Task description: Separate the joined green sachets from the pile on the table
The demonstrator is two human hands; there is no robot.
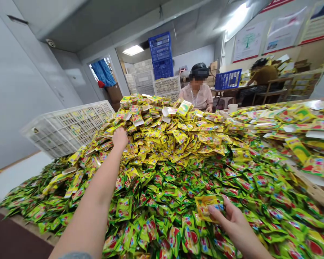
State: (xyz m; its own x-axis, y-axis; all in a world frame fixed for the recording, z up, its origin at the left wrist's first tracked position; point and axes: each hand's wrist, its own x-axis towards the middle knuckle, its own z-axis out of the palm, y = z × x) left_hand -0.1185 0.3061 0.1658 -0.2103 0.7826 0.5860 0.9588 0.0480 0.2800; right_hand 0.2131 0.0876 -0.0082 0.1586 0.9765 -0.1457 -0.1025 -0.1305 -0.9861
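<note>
A big heap of small sachets covers the table: yellow sachets (178,140) on top and further back, green sachets (205,187) nearer me. My left hand (120,138) is stretched far out and rests on the yellow sachets, fingers curled down into the pile; what they hold is hidden. My right hand (232,219) is close to me and pinches a yellow sachet (206,207) just above the green ones.
A white plastic crate (67,126) lies tilted at the left of the heap. A person (197,91) sits across the table. Another person (261,73) works at a desk at the back right. Blue crates (160,54) are stacked behind.
</note>
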